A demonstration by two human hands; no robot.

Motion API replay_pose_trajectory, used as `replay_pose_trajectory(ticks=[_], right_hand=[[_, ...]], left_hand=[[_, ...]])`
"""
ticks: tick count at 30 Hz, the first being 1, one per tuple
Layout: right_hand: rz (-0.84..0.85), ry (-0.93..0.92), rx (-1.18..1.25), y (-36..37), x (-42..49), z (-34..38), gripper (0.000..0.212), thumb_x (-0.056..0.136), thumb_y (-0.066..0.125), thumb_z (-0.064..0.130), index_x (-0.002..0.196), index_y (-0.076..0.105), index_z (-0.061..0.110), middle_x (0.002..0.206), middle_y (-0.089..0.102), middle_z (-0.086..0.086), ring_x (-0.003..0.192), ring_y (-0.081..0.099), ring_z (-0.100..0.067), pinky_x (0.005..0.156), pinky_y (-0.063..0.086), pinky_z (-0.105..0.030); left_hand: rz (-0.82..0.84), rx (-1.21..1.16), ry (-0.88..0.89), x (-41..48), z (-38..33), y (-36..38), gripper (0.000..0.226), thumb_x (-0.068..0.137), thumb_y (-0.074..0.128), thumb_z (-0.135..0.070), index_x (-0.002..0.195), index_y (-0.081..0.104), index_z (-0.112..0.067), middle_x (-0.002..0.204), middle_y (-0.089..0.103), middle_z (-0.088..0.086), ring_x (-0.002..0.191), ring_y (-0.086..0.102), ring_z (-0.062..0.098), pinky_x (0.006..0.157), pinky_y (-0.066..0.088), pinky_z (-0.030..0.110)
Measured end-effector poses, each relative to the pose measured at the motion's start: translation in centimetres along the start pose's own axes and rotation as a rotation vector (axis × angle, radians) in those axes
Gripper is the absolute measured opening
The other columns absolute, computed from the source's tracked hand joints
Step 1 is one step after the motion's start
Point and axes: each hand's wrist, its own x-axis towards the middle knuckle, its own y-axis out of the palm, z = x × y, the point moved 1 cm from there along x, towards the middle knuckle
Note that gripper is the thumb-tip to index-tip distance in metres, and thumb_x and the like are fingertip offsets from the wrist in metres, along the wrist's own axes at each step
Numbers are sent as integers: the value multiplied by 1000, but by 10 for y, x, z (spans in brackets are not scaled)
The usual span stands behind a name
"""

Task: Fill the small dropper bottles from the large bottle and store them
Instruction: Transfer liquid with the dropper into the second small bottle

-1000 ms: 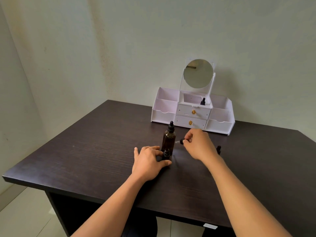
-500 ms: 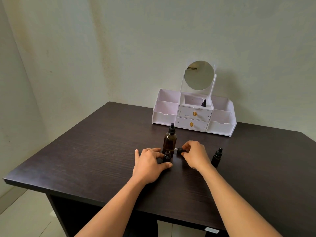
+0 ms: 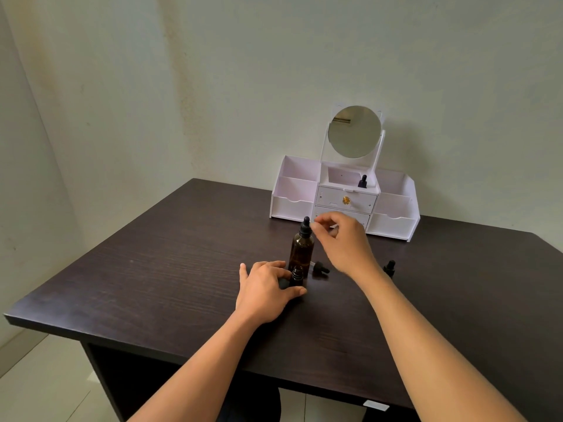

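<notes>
The left hand is resting on the dark table with thumb and fingers closed around the base of an uncapped small dropper bottle, which is standing upright with its threaded neck exposed. Touching or just behind this small bottle, the large amber bottle is standing upright with its black dropper cap in place. The right hand is hovering just to the right of that cap, fingers loosely curled and parted, gripping nothing; whether a fingertip is touching the cap cannot be told from this angle. On the table between the two hands, a removed dropper cap is lying on its side, its pipette pointing toward the large bottle. A second small dropper bottle, capped, is standing beyond the right forearm, partly hidden by it. At the far edge of the table, a white organizer with a round mirror is standing against the wall, and a third small capped bottle is sitting upright in its upper centre compartment, above the two drawers.
</notes>
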Motion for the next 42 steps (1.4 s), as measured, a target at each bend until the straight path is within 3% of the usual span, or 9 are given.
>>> replay_pose_trajectory(ticks=[3,10,14,17,24,31,38,42], right_hand=[[69,-74,-85,-2,9,15,19,93,66,30,110,69,22,94,66,8,69,56,-1,66,43,-15],[79,-107,-189,2,20,18,12,94,64,22,98,72,15,86,62,8,72,52,2,66,38,-15],[68,-53,-127,2,21,16,11,91,68,26,98,71,18,83,64,6,75,58,-3,71,45,-20],[58,-37,-93,2,22,16,14,89,71,32,100,64,26,83,63,6,73,59,-3,68,45,-15],[47,-103,-143,6,24,17,12,94,65,23,92,73,15,81,65,6,71,55,0,71,42,-21],[28,-26,-75,2,25,14,29,91,69,36,110,70,14,81,61,7,69,55,-2,71,45,-19],[42,-45,-103,1,25,14,19,92,67,30,104,71,15,76,60,9,71,57,-3,74,50,-24],[45,-78,-140,4,24,15,13,94,64,26,94,72,15,73,59,11,67,54,-1,69,43,-21]], left_hand=[[8,6,-2,-1,-2,-1,51,84,67,-63,125,69,-33,151,47,-14,145,31,13,122,-2,59],[2,-1,4,-2,-1,-2,54,84,67,-64,127,68,-31,151,47,-14,145,31,12,122,-2,58],[10,-1,4,-2,-1,-2,52,84,67,-63,126,68,-32,152,46,-14,145,30,12,122,-3,58],[7,-4,4,-1,-2,-2,52,84,67,-62,126,69,-32,152,46,-14,145,30,12,122,-4,59],[2,-15,-7,-3,-2,-2,54,84,67,-63,128,67,-31,152,46,-14,146,29,12,122,-3,59],[9,-11,-1,-2,-2,-4,53,85,67,-62,128,67,-31,152,46,-14,146,30,13,122,-3,58],[6,-8,-3,-1,-2,-2,51,85,67,-62,126,68,-32,152,46,-15,145,30,13,122,-4,58],[3,-16,-1,-2,-2,-2,52,84,67,-62,127,68,-31,151,46,-15,145,30,12,122,-3,58]])
